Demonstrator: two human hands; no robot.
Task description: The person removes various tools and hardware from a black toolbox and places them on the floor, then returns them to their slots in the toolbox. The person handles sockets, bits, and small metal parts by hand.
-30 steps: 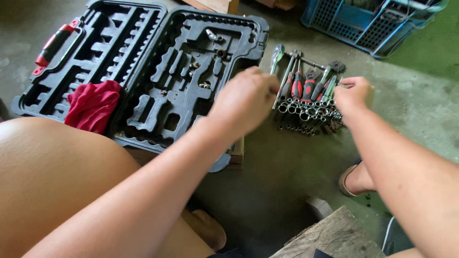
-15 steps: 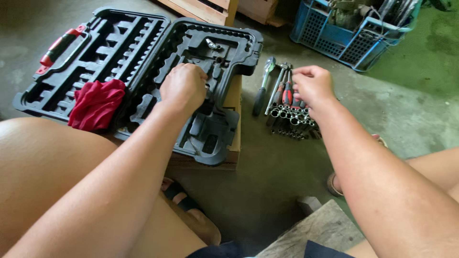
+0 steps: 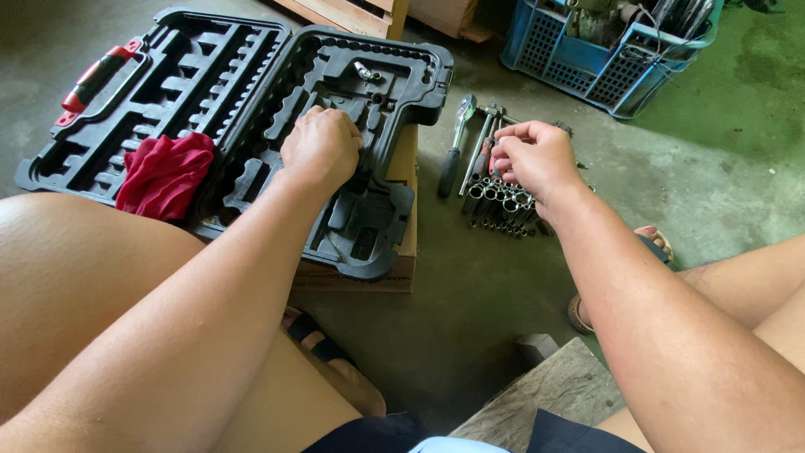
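Since a moment ago the left hand (image 3: 321,147) has been pressed, fingers curled, further into the open black tool case (image 3: 369,235), while the right hand (image 3: 532,158) is closed around sockets (image 3: 501,204) gathered on the floor.

Stained grey-green concrete floor (image 3: 738,168) in daylight, blue plastic crate (image 3: 587,63), wooden planks (image 3: 352,13) behind.

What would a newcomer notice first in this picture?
The open black socket-set case at upper left, a red rag lying in it and the left hand resting on its tray. To its right, the right hand reaches over a cluster of sockets on the concrete floor.
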